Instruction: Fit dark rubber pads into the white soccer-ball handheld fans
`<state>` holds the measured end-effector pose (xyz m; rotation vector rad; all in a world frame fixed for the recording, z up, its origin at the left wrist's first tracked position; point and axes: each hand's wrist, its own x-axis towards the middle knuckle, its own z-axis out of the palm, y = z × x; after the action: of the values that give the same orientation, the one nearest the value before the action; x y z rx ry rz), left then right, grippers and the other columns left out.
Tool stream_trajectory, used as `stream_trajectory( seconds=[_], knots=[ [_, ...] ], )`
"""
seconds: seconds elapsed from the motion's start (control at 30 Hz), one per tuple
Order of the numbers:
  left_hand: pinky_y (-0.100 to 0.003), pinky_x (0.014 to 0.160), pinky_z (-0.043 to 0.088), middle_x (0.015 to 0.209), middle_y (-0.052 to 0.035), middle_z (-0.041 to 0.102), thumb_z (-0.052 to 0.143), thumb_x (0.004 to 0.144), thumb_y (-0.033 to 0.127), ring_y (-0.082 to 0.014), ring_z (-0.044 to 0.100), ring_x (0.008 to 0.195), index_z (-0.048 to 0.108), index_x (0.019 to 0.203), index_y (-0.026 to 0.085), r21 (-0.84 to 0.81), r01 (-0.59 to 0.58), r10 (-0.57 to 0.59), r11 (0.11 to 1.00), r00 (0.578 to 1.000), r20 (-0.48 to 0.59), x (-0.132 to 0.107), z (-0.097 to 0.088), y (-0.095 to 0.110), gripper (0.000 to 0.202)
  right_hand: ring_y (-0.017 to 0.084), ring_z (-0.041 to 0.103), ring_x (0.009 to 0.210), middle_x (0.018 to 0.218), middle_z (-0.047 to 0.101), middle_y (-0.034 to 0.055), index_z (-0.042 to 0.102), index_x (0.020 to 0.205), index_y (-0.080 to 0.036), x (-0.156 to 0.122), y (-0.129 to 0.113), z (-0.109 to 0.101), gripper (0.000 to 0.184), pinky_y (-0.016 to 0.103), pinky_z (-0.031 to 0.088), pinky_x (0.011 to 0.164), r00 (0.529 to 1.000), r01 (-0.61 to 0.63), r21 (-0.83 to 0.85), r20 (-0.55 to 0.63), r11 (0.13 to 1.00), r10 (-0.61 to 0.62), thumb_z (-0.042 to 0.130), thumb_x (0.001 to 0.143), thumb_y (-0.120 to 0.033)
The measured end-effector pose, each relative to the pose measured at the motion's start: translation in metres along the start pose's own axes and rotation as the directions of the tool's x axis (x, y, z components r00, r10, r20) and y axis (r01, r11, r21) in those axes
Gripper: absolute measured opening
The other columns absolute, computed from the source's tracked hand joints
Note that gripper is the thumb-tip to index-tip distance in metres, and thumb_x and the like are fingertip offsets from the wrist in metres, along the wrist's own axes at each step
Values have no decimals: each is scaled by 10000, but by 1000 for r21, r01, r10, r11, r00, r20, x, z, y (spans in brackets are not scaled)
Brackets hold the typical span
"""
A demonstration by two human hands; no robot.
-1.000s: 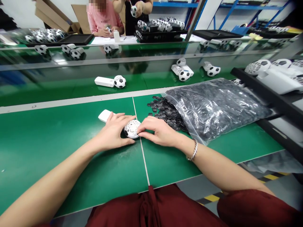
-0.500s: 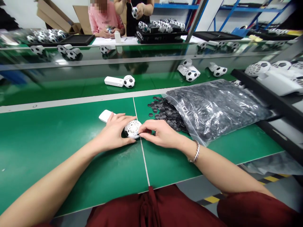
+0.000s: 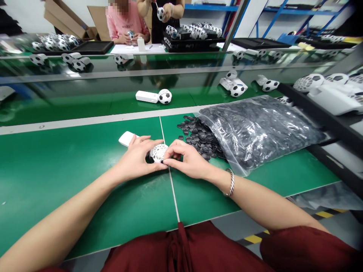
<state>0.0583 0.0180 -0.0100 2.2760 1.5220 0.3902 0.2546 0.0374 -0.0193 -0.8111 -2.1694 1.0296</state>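
A white hand-held fan (image 3: 157, 152) with a ball-shaped perforated head lies on the green table (image 3: 70, 177), its white handle sticking out to the upper left. My left hand (image 3: 136, 158) wraps over the handle and the left side of the head. My right hand (image 3: 185, 158) is closed against the head's right side, thumb and fingertips pressing on its front lower edge. A loose heap of small black hexagon pieces (image 3: 198, 134) lies just right of my right hand, spilling from a clear plastic bag (image 3: 255, 128) full of them.
Beyond the table a green conveyor belt (image 3: 85, 102) carries finished football-patterned fans (image 3: 154, 96). A black rack (image 3: 326, 113) at the right holds white fan parts. Two people work across the line beside black trays of fans.
My right hand has closed tighter onto the fan head, fingers curling over its edge. The fans on the conveyor have drifted to the right. My left hand has stayed put.
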Motion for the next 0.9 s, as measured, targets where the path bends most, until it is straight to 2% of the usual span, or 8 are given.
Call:
stream_trajectory(
  seconds=[0.3, 0.5, 0.6, 0.77, 0.9],
  knots=[
    [-544, 1017, 210, 1235, -100, 551, 596, 714, 502, -328, 345, 1227, 463, 1266, 173, -15, 3, -3, 1000, 1000, 10, -1, -2, 4, 656, 82, 445, 652, 781, 463, -13, 524, 740, -172, 1, 4, 4, 89, 221, 412, 620, 997, -82, 67, -11, 994, 83, 611, 749, -185],
    [-542, 1008, 224, 1253, -105, 537, 569, 732, 540, -328, 345, 1221, 446, 1285, 182, -16, -6, 7, 1000, 999, 32, -1, -4, 3, 670, 73, 443, 625, 760, 456, -23, 516, 729, -171, 1, 4, 3, 89, 218, 408, 605, 995, -98, 122, -5, 988, 99, 602, 751, -170],
    [-538, 1010, 222, 1231, -112, 547, 558, 743, 546, -316, 378, 1182, 455, 1277, 171, -13, -20, 20, 1000, 1000, 23, 0, -3, 3, 661, 75, 444, 623, 751, 459, -25, 508, 726, -171, 1, 5, 4, 95, 221, 406, 599, 992, -122, 180, 1, 976, 124, 601, 746, -170],
    [-536, 1044, 146, 1160, -106, 572, 553, 757, 533, -277, 431, 1114, 472, 1252, 169, -14, -49, 49, 999, 999, 9, 1, -3, 3, 620, 80, 440, 611, 726, 463, -32, 473, 736, -177, 1, 8, 7, 119, 231, 408, 593, 981, -195, 297, 36, 935, 193, 592, 745, -178],
    [-489, 1043, 195, 1137, -104, 574, 556, 768, 487, -263, 434, 1099, 471, 1236, 145, -40, -96, 96, 995, 995, -4, 1, -2, 2, 586, 84, 435, 628, 719, 452, -37, 448, 722, -184, 1, 10, 10, 158, 231, 403, 604, 982, -186, 284, 18, 941, 189, 604, 740, -196]
  ],
)
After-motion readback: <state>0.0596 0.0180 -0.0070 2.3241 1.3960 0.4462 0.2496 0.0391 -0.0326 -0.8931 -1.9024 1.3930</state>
